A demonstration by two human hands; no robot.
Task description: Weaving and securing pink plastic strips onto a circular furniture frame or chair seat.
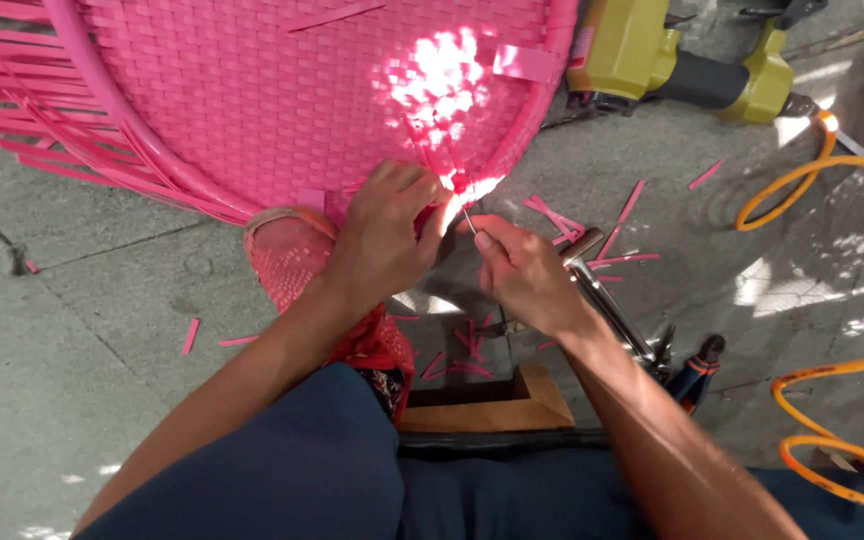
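Note:
A round pink woven panel (292, 90) with a pink tube rim lies tilted on the concrete floor in front of me. My left hand (382, 240) pinches the pink strips at its lower rim. Just to the right, my right hand (522, 270) grips a thin metal tool (607, 305); its fine tip points at the same spot on the rim and its handle runs back under my palm. Sunlight glares on the weave right where the hands meet.
A yellow-green pneumatic nail gun (672, 60) lies at the top right with an orange air hose (832, 170) coiling down the right side. Pliers (697, 365) and a wooden block (512, 400) lie by my knees. Pink strip offcuts (572, 225) litter the floor. A red shoe (292, 255) sits beneath the panel.

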